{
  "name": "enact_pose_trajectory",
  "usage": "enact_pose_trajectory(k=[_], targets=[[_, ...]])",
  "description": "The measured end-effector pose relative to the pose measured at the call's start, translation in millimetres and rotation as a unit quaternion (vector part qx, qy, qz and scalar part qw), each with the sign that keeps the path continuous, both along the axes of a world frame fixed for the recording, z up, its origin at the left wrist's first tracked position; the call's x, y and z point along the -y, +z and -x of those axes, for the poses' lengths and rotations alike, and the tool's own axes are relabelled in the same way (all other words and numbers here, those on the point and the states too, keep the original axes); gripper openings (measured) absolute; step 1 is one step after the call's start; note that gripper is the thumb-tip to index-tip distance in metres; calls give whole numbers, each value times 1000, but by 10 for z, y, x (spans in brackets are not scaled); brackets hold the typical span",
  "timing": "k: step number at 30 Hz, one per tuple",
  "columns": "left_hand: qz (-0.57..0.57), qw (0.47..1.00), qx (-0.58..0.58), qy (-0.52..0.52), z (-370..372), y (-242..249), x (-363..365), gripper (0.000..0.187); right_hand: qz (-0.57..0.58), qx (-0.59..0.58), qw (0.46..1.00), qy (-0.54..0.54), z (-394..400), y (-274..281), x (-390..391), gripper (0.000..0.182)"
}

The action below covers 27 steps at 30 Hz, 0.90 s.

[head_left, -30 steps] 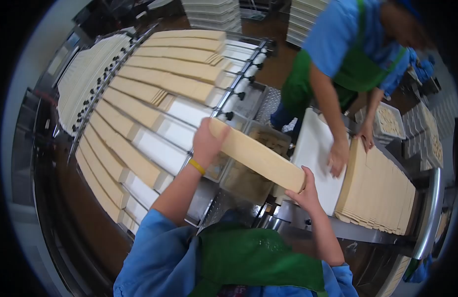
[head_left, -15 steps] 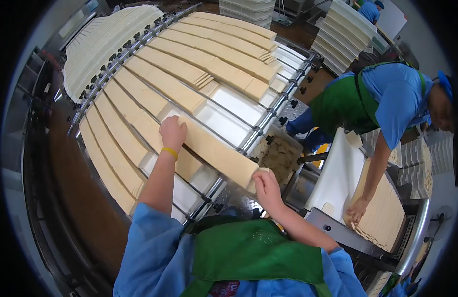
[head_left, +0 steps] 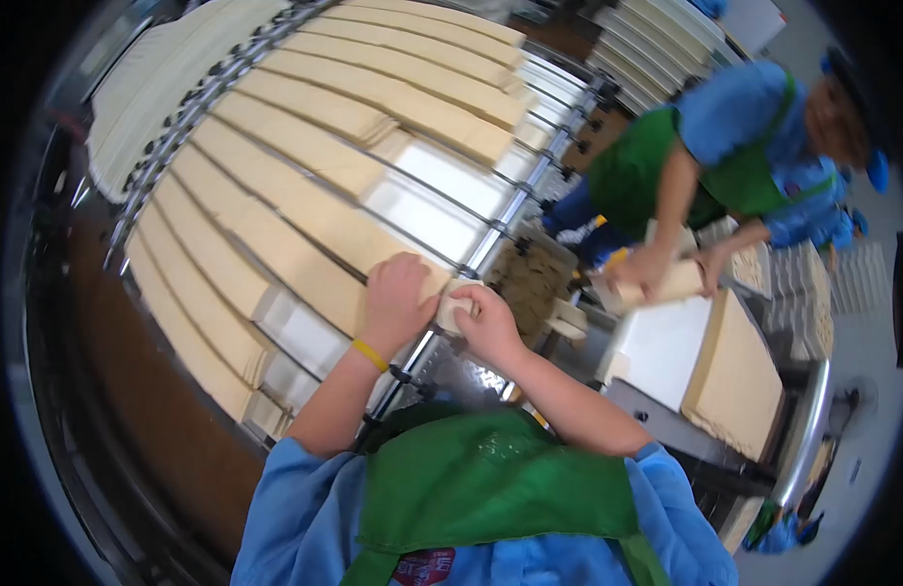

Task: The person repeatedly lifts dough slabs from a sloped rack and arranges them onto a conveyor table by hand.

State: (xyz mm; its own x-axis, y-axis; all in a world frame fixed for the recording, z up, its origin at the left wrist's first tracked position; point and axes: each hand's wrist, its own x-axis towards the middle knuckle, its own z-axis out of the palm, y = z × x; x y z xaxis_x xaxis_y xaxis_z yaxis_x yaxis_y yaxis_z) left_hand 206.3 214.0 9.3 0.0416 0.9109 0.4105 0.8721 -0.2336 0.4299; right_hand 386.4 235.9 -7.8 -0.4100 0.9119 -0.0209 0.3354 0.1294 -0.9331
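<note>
Long rows of stacked pale dough sheets lie in lanes between metal rods on a white conveyor. My left hand, a yellow band on its wrist, rests on the near end of one row with its fingers laid over the top. Just right of it, at the conveyor's end bar, my right hand is closed, thumb and fingers round a small piece of dough sheets at the row's end. How many sheets it grips is hidden.
A bin of dough scraps stands below the conveyor's end. To the right, a co-worker holds a block of sheets over a second white belt. Stacked white trays stand behind.
My left hand has come down the row toward the end bar, near my right hand, which has moved slightly left. The co-worker has straightened and lifted a block of sheets in both hands.
</note>
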Motion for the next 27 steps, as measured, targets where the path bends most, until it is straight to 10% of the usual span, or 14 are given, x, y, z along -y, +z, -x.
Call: enact_pose_trajectory(k=[11,15,21,27], targets=[[10,1000,-1,-16,-380,-45,-81,34,245,-99,945,-193,-2371,-573,680,32],[27,989,54,-134,-1178,64,-233,26,185,-137,905,-357,-3299,-655,1199,25],[103,936,88,-326,-2846,-57,-506,11,87,-125,706,-691,-4540,-846,1556,36],[143,894,52,-420,-4302,-44,-713,11,122,-191,705,-672,-5302,-1003,1451,44]])
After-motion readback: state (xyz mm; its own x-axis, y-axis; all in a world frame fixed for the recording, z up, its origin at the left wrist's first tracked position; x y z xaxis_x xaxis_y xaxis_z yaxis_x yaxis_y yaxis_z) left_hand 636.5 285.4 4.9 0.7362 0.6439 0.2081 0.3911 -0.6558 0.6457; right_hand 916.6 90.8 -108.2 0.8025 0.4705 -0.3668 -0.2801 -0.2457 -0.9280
